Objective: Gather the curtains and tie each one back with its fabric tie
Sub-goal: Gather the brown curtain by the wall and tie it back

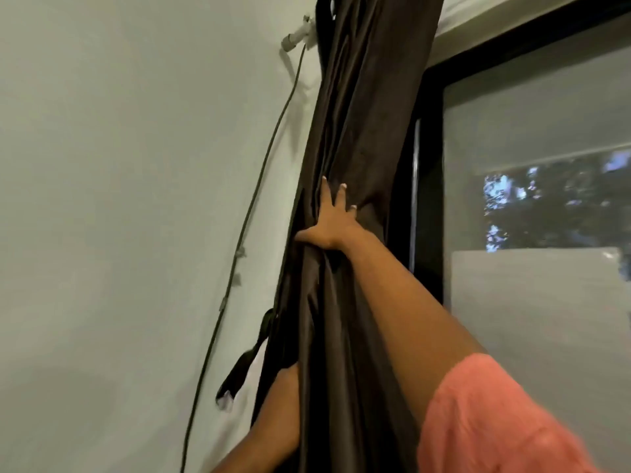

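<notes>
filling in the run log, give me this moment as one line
curtain bunched beside window | right hand presses folds | left hand hidden behind it | fabric tie hangs loose | not tied

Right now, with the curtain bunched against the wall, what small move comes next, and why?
Probably bring the tie round the curtain. The right hand presses the gathered folds with straight fingers, while the tie hangs loose at the curtain's left edge. The left hand is hidden behind the fabric near it, so it seems best placed to take it.

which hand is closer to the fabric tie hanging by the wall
Left. The left hand reaches behind the curtain right beside the fabric tie, fingers hidden. The right hand presses the curtain well above it.
</notes>
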